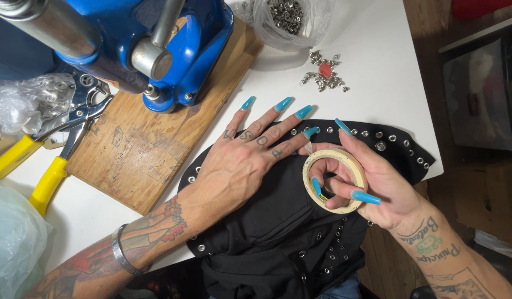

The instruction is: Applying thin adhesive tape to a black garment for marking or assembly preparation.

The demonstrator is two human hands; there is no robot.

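While the left hand (242, 166) lies flat on the black garment (278, 232), the right hand (372, 182) grips a tape roll (334, 180) (loose end lifted). Next, I'd judge, comes pulling tape free.

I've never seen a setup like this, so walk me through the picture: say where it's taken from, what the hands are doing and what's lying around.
The single picture comes from a camera worn on the person's head, looking down at their own two hands over a white table. The right hand holds a roll of tape, with fingers through its hole. The left hand lies flat on a black garment studded with metal eyelets, its fingertip at the loose tape end. Behind stands a blue hand press on a wooden board. Yellow-handled pliers lie to the left. Loose eyelets and a bag of eyelets sit at the top.
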